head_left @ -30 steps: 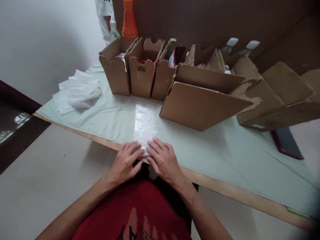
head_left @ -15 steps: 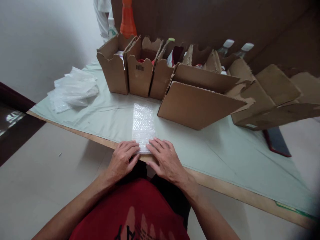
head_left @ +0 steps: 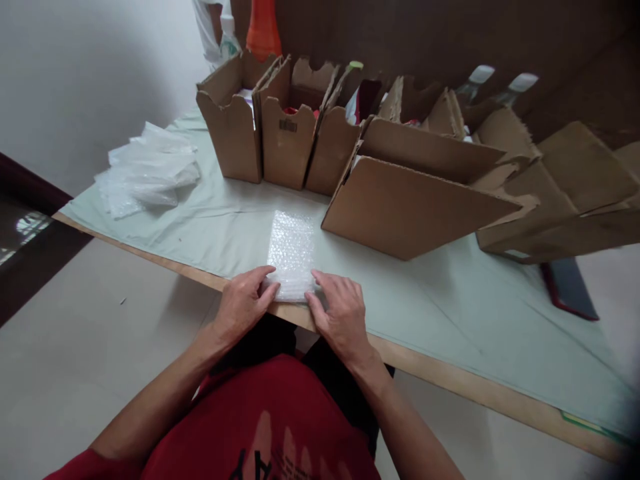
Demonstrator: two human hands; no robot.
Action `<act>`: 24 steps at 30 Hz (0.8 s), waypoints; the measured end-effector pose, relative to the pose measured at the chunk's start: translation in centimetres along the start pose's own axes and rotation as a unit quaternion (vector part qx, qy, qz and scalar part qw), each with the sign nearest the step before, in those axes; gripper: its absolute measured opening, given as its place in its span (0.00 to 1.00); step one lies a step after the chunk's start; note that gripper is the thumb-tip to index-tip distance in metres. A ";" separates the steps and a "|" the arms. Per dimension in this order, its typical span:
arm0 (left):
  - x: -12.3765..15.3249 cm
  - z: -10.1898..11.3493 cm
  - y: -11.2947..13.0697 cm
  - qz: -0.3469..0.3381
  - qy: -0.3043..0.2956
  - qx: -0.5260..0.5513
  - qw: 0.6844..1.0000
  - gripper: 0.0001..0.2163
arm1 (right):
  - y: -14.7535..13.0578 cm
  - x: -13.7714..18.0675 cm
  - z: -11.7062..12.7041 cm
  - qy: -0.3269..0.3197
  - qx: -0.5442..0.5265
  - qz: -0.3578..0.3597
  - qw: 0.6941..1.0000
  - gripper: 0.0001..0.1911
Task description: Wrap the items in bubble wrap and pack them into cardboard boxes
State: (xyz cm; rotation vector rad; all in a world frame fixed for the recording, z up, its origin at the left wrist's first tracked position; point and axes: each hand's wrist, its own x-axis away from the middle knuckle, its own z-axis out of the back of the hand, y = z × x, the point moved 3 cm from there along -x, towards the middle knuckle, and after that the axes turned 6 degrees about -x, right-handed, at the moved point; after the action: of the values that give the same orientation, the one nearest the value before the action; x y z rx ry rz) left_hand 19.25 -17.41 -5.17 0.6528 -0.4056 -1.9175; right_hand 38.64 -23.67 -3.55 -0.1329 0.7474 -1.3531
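A strip of bubble wrap (head_left: 291, 248) lies on the pale green table cover (head_left: 210, 230), running away from me. Its near end looks folded or rolled into a thicker bundle at the table's front edge. My left hand (head_left: 243, 305) grips the left side of that bundle, thumb forward and fingers curled under. My right hand (head_left: 341, 313) holds the right side, its fingers bent over the wrap. What is inside the bundle, if anything, is hidden.
A row of open cardboard boxes (head_left: 285, 133) stands behind the wrap, with larger tipped boxes (head_left: 415, 207) to the right. Clear plastic bags (head_left: 147, 173) lie at the left. An orange bottle (head_left: 263, 27) and a person in white (head_left: 213, 27) are at the back. A dark red flat object (head_left: 570, 287) lies at the right.
Both hands have moved apart from the middle of the wrap's near end to its two sides. The near end now looks bunched up thicker.
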 end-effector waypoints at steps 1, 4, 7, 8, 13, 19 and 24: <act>-0.2 -0.1 0.0 -0.005 0.000 -0.010 1.000 0.12 | -0.3 0.1 0.1 0.000 0.017 0.022 1.000 0.16; -0.7 -0.3 0.1 -0.015 0.003 -0.037 0.999 0.12 | -0.9 0.0 -0.3 -0.057 0.036 0.087 0.994 0.16; -0.4 0.6 0.3 -0.044 0.047 -0.040 0.997 0.12 | -0.7 -0.4 -0.8 -0.105 0.026 0.095 0.990 0.15; 0.0 0.9 0.4 -0.067 0.061 -0.031 0.995 0.12 | -0.6 -0.6 -0.9 -0.107 0.014 0.087 0.990 0.14; 1.8 2.2 0.7 -0.163 0.034 0.039 0.985 0.10 | -0.5 -1.2 -0.1 -0.120 -0.079 0.047 0.989 0.13; 0.4 1.3 -0.3 -0.060 0.016 0.021 0.998 0.11 | -0.1 -1.4 0.2 -0.061 -0.063 0.014 0.996 0.16; -0.9 0.9 -0.7 -0.058 0.030 -0.026 0.998 0.10 | -0.1 -1.4 -0.5 -0.066 0.000 0.081 0.994 0.15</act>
State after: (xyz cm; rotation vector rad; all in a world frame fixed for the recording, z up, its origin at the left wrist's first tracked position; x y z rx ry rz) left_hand 18.50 -16.34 -4.64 0.7128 -0.2845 -2.0062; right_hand 38.18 -22.28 -3.34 -0.1559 0.6326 -1.1779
